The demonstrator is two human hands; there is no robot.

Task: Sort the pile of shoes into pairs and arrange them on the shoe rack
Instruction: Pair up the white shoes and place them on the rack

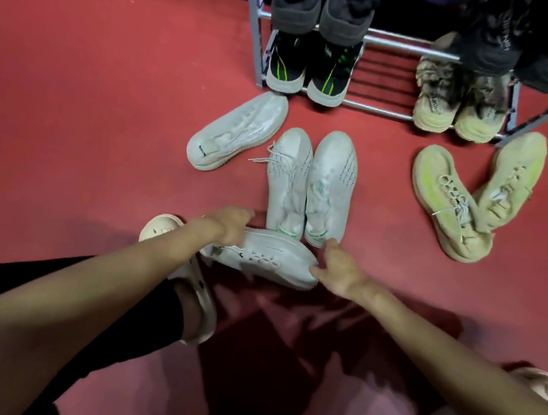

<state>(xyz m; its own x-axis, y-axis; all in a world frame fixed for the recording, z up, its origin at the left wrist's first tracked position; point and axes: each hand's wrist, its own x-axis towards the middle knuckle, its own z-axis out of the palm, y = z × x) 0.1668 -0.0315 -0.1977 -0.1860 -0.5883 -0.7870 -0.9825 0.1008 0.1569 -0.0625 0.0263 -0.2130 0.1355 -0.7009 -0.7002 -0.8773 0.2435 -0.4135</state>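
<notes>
A white sneaker (269,258) lies sideways on the red floor just in front of me. My left hand (232,224) grips its heel end and my right hand (337,267) holds its toe end. Beyond it a pair of white sneakers with green heel marks (310,184) stands side by side, toes toward the shoe rack (381,110). Another white sneaker (237,132) lies alone at the left. Two beige sneakers with yellow-green stripes (467,196) lie crossed at the right.
The rack's bottom shelf holds black-and-green shoes (312,70) at the left and tan chunky shoes (462,99) at the right, with a gap between. Dark shoes (324,10) sit on the shelf above. My feet wear beige clogs (199,301).
</notes>
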